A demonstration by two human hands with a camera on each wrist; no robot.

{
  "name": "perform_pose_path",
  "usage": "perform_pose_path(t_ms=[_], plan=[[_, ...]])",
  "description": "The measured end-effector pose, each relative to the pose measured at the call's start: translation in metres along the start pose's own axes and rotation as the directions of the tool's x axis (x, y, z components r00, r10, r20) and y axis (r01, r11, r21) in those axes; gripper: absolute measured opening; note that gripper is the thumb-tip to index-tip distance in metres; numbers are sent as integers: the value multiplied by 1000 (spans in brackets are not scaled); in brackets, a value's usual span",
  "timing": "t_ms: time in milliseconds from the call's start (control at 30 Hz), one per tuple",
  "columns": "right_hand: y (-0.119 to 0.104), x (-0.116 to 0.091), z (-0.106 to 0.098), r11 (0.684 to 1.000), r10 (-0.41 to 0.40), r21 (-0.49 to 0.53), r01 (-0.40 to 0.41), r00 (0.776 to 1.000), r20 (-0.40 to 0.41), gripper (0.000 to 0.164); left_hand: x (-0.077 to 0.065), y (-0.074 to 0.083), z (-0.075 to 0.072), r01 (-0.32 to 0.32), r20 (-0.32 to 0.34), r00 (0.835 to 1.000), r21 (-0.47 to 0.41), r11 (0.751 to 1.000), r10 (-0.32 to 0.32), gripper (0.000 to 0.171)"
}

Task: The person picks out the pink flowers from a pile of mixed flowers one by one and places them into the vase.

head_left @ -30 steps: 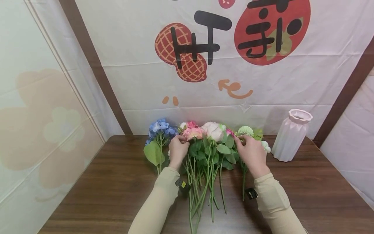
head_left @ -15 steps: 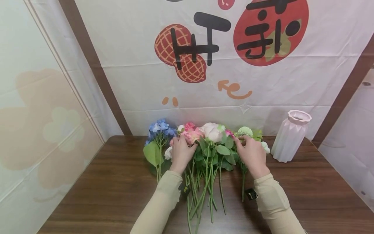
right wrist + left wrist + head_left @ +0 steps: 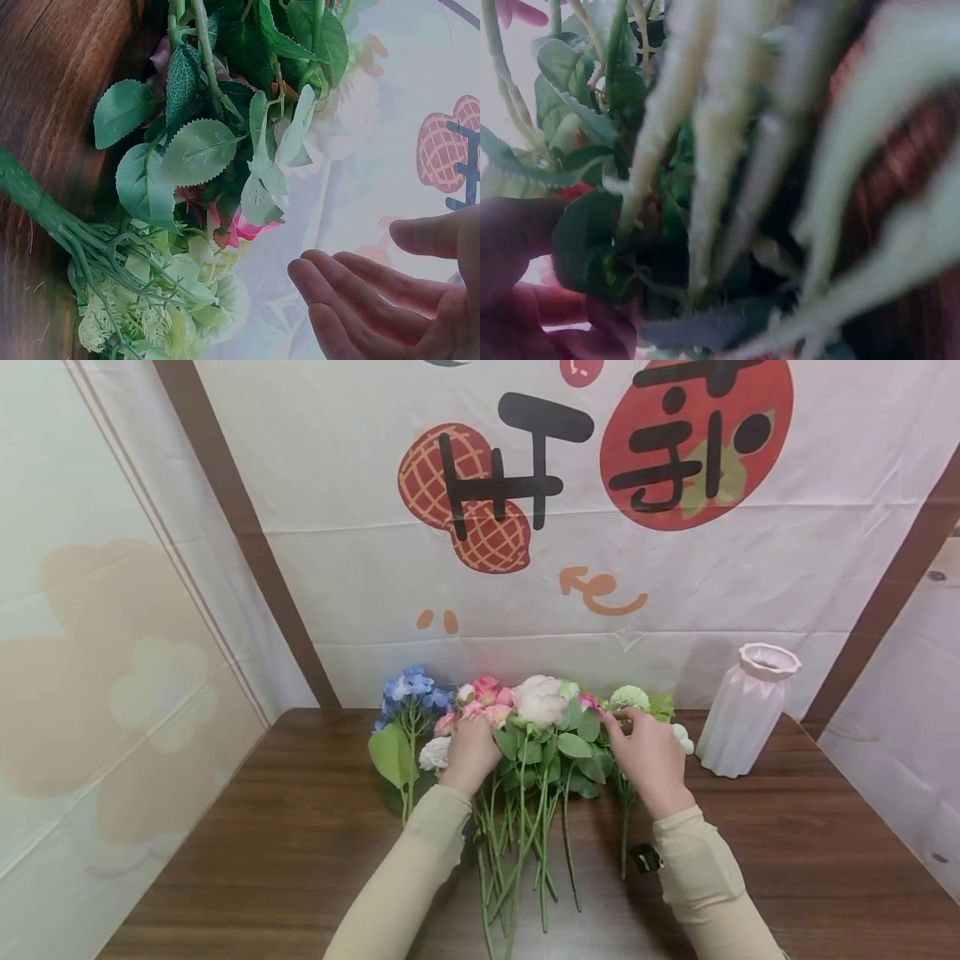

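Note:
My left hand (image 3: 474, 753) reaches in among pink flowers (image 3: 489, 695) at the left of the bunch, its fingertips hidden there in the head view. Up close, its thumb and bent fingers (image 3: 555, 307) pass behind a dark green leaf (image 3: 592, 244); I cannot tell whether they pinch a stem. A pale pink rose (image 3: 540, 699) lies just right of that hand. My right hand (image 3: 648, 758) hovers by a magenta flower (image 3: 589, 702) and a green pompom bloom (image 3: 629, 697). In the right wrist view its loosely bent fingers (image 3: 360, 289) hold nothing.
Blue hydrangeas (image 3: 411, 695) lie left of the bunch, a white bloom (image 3: 435, 754) between. Long green stems (image 3: 543, 860) point toward me across the brown wooden table (image 3: 285, 860). A pale pink ribbed vase (image 3: 746, 718) stands at the back right, before a printed cloth (image 3: 337, 577).
My left hand has shifted slightly right and lower into the bunch, uncovering more pink blooms and the white one. The pale rose and some stems have moved a little. My right hand stays put.

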State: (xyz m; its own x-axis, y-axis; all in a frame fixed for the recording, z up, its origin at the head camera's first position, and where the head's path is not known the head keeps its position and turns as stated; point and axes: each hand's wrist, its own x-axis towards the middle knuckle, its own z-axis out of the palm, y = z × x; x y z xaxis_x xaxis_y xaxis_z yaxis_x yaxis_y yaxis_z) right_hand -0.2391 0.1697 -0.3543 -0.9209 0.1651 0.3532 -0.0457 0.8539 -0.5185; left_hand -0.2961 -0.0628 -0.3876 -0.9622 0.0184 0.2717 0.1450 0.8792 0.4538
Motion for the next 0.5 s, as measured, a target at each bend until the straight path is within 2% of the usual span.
perform_pose_path(t_ms=[67,167,367,500], plan=[[0,0,0,1000,1,4,-1,1000,3,40,0,0,-1,0,-4,1000,-15,1000,0,42],[0,0,0,1000,-3,4,3,1000,4,41,0,2,-4,3,-51,999,-88,996,-8,43],[-1,0,-1,1000,-17,23,17,1000,1,43,-4,6,-13,-22,-166,986,-209,978,-13,35],[-1,0,-1,999,-10,51,8,999,33,43,-5,8,-18,-50,-208,978,-254,966,-5,32]])
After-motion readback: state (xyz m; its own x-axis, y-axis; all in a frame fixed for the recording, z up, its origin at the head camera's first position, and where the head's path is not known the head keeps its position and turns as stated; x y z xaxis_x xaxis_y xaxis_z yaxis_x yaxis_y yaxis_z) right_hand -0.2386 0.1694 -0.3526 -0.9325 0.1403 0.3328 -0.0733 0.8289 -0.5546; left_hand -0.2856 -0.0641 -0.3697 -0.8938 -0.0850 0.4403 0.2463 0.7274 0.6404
